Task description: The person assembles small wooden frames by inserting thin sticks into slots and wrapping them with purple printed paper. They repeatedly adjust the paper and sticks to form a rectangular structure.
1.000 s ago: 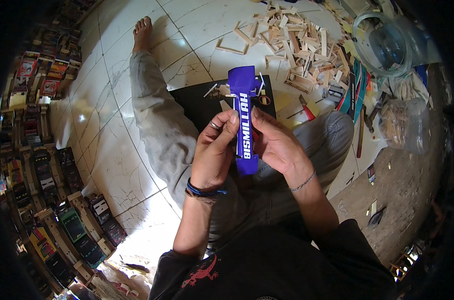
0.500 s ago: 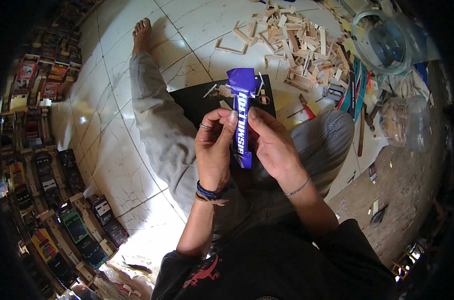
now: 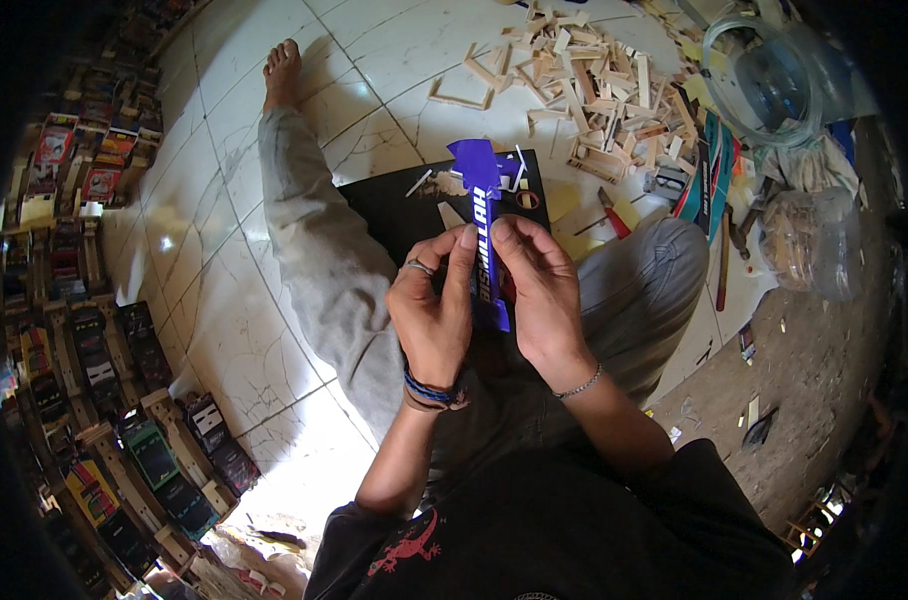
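Observation:
A long purple sticker strip (image 3: 483, 205) with white lettering stands nearly upright between my hands, its wider top end bent and its lower end flared. My left hand (image 3: 432, 310) pinches its left edge with thumb and fingers. On the opposite edge, the thumb and fingers of my right hand (image 3: 546, 290) are closed at about the same height. Whether something stiff lies behind the strip cannot be made out. Under it, between my legs, is a black board (image 3: 379, 192) bearing thin white sticks, a small heap of pale bits and a dark ring.
Small wooden frames and strips (image 3: 614, 95) are heaped on the tiles beyond the board. A red-handled knife (image 3: 614, 216) lies by my right knee, near a hammer (image 3: 724, 255) and a clear plastic bag (image 3: 809, 240). Rows of small boxed goods (image 3: 99, 350) line the left side.
The strip has tilted, its top leaning slightly left and its lower part falling into shade. Both hands have shifted a little, still pinching its edges.

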Demonstrator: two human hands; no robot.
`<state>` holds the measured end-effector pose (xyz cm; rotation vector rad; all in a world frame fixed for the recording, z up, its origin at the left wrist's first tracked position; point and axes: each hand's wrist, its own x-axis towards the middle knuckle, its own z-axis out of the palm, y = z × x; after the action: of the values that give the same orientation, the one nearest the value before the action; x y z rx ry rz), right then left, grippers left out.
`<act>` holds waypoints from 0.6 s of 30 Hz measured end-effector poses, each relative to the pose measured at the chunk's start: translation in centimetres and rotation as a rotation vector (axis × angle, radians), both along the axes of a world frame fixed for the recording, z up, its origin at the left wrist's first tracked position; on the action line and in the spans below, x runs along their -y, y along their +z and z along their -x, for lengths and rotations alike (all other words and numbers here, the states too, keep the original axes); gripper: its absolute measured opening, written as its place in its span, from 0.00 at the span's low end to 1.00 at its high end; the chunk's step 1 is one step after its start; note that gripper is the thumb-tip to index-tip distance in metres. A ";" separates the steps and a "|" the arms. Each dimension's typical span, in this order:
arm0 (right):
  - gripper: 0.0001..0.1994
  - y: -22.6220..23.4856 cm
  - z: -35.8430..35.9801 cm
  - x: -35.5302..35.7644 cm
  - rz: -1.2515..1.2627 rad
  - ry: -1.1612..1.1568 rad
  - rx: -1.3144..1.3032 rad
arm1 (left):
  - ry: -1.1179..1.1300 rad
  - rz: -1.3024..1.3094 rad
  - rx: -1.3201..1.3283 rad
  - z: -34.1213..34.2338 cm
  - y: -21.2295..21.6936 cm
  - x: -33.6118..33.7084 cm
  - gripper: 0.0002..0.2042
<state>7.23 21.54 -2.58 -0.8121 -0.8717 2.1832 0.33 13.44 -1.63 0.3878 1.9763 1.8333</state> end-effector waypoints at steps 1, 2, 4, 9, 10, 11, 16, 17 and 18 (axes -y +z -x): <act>0.09 0.0 0.1 0.1 -0.004 -0.025 0.021 | -0.018 0.001 -0.032 -0.1 0.1 0.0 0.09; 0.09 0.0 0.2 0.2 -0.019 -0.036 0.003 | -0.036 -0.016 -0.080 -0.3 0.1 0.0 0.09; 0.09 0.1 0.4 0.2 -0.019 -0.062 0.000 | -0.035 -0.081 0.028 -0.4 -0.2 -0.1 0.10; 0.10 0.2 0.3 0.5 -0.018 -0.091 -0.008 | -0.028 -0.215 0.237 -0.2 -0.9 0.2 0.12; 0.10 0.2 0.3 0.6 -0.005 -0.098 0.017 | -0.043 -0.239 0.243 -0.1 -0.9 0.3 0.11; 0.10 0.2 0.3 0.7 -0.014 -0.095 -0.007 | -0.053 -0.233 0.268 0.0 -0.9 0.4 0.11; 0.10 0.3 0.1 0.4 -0.018 -0.070 0.020 | -0.091 -0.296 0.335 0.5 -0.7 0.4 0.11; 0.10 0.3 0.1 0.2 -0.044 -0.068 0.018 | -0.095 -0.316 0.358 0.5 -0.7 0.3 0.12; 0.10 0.3 0.1 0.1 -0.071 -0.067 0.015 | -0.096 -0.339 0.383 0.6 -0.7 0.3 0.12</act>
<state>7.14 21.43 -2.26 -0.8128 -0.9111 2.0792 -0.26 13.17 -2.31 0.2031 1.3766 2.0065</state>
